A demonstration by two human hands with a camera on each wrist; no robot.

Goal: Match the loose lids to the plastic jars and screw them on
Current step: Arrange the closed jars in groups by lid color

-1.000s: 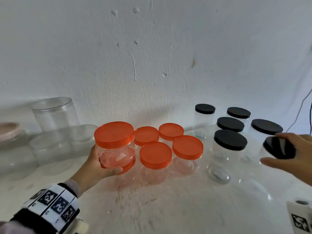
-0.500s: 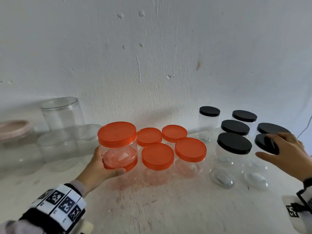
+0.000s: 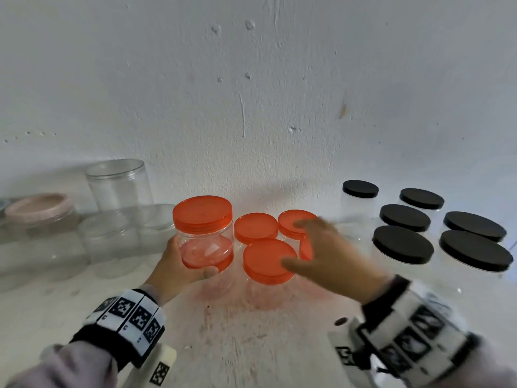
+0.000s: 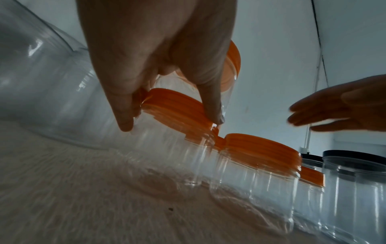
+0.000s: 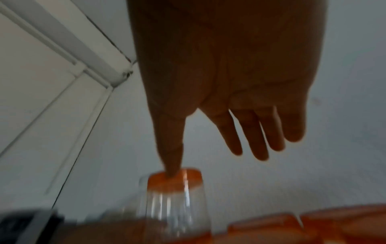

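head view: right hand swings over to the orange jars

head view, compared with a moment earlier: the right hand (image 3: 330,253) has left the black-lidded jars (image 3: 402,243) at the right, where it was setting a black lid, and now reaches left across the orange-lidded group (image 3: 268,259). it is blurred, fingers spread apart and holding nothing. all six black lids in sight now sit on jars, so that batch looks finished, by my judgement.

left hand (image 3: 179,264) has not shifted: fingers and thumb wrapped round the lower wall of the raised jar (image 3: 205,242), which carries its orange lid (image 3: 202,211) and is held just left of the four other orange-lidded jars. the left wrist view shows it lifted above its neighbours.

reading: the free hand is probably coming to tighten that lid, or to check it. whether it is fully screwed down cannot be told.

still open: clear jars (image 3: 117,186) stacked at far left, without lids; one pale pink lid (image 3: 39,207) sits on a jar there.

writing: none readable on jars or lids. the wrist bands (image 3: 131,315) carry square black-and-white code tags only.
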